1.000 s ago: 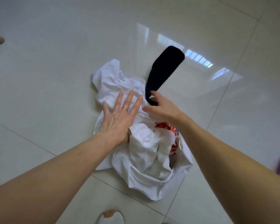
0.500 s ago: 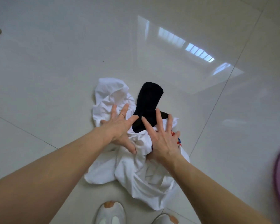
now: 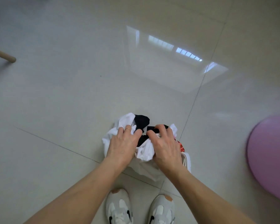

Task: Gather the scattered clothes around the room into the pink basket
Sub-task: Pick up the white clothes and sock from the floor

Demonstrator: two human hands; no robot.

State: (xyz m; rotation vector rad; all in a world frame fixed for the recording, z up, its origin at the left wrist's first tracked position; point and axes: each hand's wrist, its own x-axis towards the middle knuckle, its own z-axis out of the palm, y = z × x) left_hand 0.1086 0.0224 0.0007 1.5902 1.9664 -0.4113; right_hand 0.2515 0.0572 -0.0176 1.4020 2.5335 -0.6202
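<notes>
Head view: left hand (image 3: 122,143) and right hand (image 3: 164,143) side by side, fingers clenched into the white and black clothes bundle (image 3: 144,149) on the floor just ahead of the shoes (image 3: 120,207). Pink basket (image 3: 268,159) lies to the right, nearer the right hand.

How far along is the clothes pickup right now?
Done: the white garment and black sock are bunched into one pile on the tiled floor. In hand: left hand and right hand are both clamped on that pile, not yet lifted clear. Left: carry it to the pink basket at the right edge; nothing visibly lies in it.
</notes>
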